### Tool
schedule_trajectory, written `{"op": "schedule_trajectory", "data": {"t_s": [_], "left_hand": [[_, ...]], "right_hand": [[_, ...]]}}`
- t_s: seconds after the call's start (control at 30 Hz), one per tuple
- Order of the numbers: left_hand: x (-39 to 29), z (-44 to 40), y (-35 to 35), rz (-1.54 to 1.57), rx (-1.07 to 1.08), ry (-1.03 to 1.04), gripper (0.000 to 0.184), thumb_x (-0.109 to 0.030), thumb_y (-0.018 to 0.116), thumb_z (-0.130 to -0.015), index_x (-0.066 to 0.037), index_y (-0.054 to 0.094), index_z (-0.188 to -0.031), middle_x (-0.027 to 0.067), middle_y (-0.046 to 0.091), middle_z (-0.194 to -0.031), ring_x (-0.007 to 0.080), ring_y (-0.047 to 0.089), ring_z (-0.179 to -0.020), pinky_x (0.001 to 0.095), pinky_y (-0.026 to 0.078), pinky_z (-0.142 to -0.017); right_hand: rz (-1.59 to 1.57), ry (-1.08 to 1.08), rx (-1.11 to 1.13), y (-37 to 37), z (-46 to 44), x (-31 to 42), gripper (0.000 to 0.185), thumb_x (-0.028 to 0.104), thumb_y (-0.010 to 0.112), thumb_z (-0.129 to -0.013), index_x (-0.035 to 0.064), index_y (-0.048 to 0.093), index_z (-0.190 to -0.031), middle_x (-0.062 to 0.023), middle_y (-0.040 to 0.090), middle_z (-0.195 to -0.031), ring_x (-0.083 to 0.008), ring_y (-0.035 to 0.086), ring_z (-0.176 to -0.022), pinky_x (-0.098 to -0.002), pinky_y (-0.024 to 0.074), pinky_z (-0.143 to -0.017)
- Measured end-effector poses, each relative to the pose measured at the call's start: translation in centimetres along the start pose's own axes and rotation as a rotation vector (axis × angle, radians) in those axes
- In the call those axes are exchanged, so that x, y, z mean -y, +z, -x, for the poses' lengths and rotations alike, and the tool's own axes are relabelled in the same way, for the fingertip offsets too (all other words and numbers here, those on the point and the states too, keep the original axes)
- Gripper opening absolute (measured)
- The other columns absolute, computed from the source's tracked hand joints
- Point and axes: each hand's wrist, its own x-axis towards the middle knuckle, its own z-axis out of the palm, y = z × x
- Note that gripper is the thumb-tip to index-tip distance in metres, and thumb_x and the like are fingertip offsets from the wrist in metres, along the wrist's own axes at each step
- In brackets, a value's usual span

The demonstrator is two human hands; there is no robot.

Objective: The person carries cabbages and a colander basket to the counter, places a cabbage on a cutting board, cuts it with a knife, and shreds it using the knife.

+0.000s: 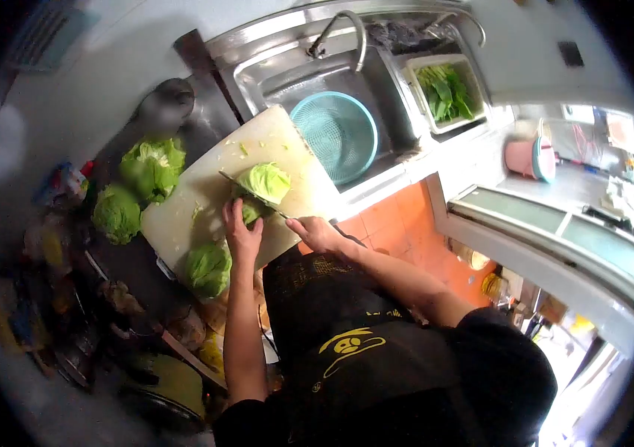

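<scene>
Leftward, beyond the board [168,223], two heads of lettuce sit side by side, the ragged one [152,168] and the round one [116,214]. Both lie close to its edge, so a shove of the board could set them rolling.

On the board's near left part is another head [207,270]; its rounded base and nearness to the edge make it likely to roll off if bumped by the left forearm.

About mid-board, the lettuce under the knife lies in two parts. The left hand [242,235] has its fingers and thumb curled about the near part [251,211], pinching it. That is the chief danger: the fingertips are very near the blade, and a slip on a wet, curved leaf could bring the edge onto them. The far part [265,183] rests across the knife [252,195] with no hand on it, so it could tip over.

To the right, the right hand [317,233] is closed around the handle at the board's near edge; a damp palm could let it twist.

Past the board's right edge, a basket [335,141] rests in the sink [399,112]; bits pushed that way might drop outside it.
</scene>
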Motion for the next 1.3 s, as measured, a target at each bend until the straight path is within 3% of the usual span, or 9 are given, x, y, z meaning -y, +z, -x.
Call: {"op": "schedule_trajectory", "data": {"t_s": [0.17, 0.33, 0.43, 0.47, 0.57, 0.7, 0.87, 1.0, 1.3], "left_hand": [[0.8, 0.1, -0.2, -0.015, -0.017, 0.124, 0.078, -0.018, 0.083, -0.08, -0.01, 0.043, -0.147, 0.0261, 0.044, -0.143, 0.0474, 0.044, -0.133, 0.0536, 0.043, -0.106], [-1.7, -1.8, -7.0, -0.443, 0.44, 0.032, 0.106, -0.018, 0.081, -0.082, -0.01, 0.012, -0.163, 0.0228, 0.004, -0.169, 0.0415, 0.013, -0.155, 0.0581, 0.027, -0.121], [-2.5, -5.5, -6.7, -0.975, 0.508, 0.591, 0.099, -0.012, 0.074, -0.084, -0.012, 0.014, -0.163, 0.0197, 0.006, -0.17, 0.039, 0.014, -0.156, 0.0608, 0.023, -0.121], [-1.6, -7.0, -5.6, -1.025, 0.389, 0.854, 0.095, -0.009, 0.069, -0.084, -0.012, 0.016, -0.163, 0.0163, 0.008, -0.17, 0.0374, 0.018, -0.155, 0.0614, 0.021, -0.122], [-3.2, -10.8, -3.7, -0.973, 0.603, 1.162, 0.098, -0.013, 0.073, -0.081, -0.012, 0.019, -0.162, 0.0142, 0.015, -0.168, 0.0372, 0.02, -0.154, 0.0607, 0.021, -0.122], [-5.8, -10.4, -2.9, -0.824, 0.738, 0.748, 0.11, -0.035, 0.088, -0.07, -0.005, 0.026, -0.155, 0.0243, 0.023, -0.16, 0.0412, 0.02, -0.153, 0.0586, 0.02, -0.123], [-6.4, -4.1, 2.1, -0.446, 0.256, 0.036, 0.126, -0.05, 0.094, -0.059, 0.003, 0.026, -0.151, 0.0292, 0.023, -0.156, 0.0486, 0.037, -0.138, 0.056, 0.038, -0.111], [-6.0, -3.4, 3.2, -0.544, 0.095, 0.198, 0.122, -0.05, 0.093, -0.061, 0.006, 0.029, -0.149, 0.0295, 0.032, -0.151, 0.048, 0.037, -0.138, 0.055, 0.036, -0.113], [-4.8, -3.4, 4.8, -0.708, 0.159, 0.29, 0.122, -0.054, 0.091, -0.06, 0.016, 0.034, -0.142, 0.0309, 0.043, -0.144, 0.0456, 0.037, -0.137, 0.0536, 0.026, -0.12]], "right_hand": [[-0.061, -0.09, -0.006, 1.6, -2.8, -3.0, 0.057, 0.05, 0.043, -0.108, -0.0001, 0.07, -0.11, -0.0226, 0.068, -0.083, -0.036, 0.066, -0.083, -0.0471, 0.0501, -0.081], [-0.294, -0.118, -0.024, -2.5, 3.7, -1.3, 0.047, 0.04, 0.048, -0.109, -0.0023, 0.066, -0.1, -0.0088, 0.058, -0.074, -0.018, 0.056, -0.074, -0.0389, 0.049, -0.073], [-0.394, -0.111, -0.027, -5.5, 8.1, -1.9, 0.049, 0.041, 0.045, -0.11, -0.0009, 0.062, -0.092, -0.0063, 0.055, -0.075, -0.018, 0.051, -0.072, -0.0383, 0.0475, -0.072], [-0.407, -0.001, 0.002, -6.6, 9.0, -1.9, 0.056, 0.048, 0.044, -0.109, -0.0016, 0.064, -0.093, -0.0102, 0.06, -0.077, -0.0202, 0.058, -0.074, -0.0373, 0.049, -0.073], [-0.41, 0.055, -0.058, -6.9, 9.6, -4.6, 0.056, 0.049, 0.043, -0.109, 0.0002, 0.063, -0.089, -0.0085, 0.059, -0.074, -0.019, 0.057, -0.071, -0.038, 0.0479, -0.07], [-0.502, 0.005, -0.116, -6.8, 10.5, -6.0, 0.056, 0.049, 0.041, -0.11, 0.0014, 0.055, -0.083, 0.0005, 0.047, -0.069, -0.0139, 0.046, -0.066, -0.0326, 0.0432, -0.063], [-0.378, 0.051, -0.159, -7.6, 10.3, -4.7, 0.056, 0.048, 0.046, -0.108, -0.001, 0.061, -0.086, -0.0077, 0.057, -0.069, -0.0214, 0.055, -0.066, -0.0385, 0.0468, -0.066], [-0.265, 0.066, -0.094, -8.0, 9.0, -4.7, 0.059, 0.053, 0.045, -0.106, 0.0003, 0.071, -0.106, -0.0275, 0.068, -0.088, -0.0446, 0.067, -0.09, -0.0477, 0.0524, -0.081], [-0.087, -0.027, -0.11, -8.6, 7.8, -4.1, 0.063, 0.058, 0.047, -0.103, 0.0012, 0.073, -0.094, -0.027, 0.068, -0.082, -0.0464, 0.068, -0.082, -0.0527, 0.054, -0.075]]}}
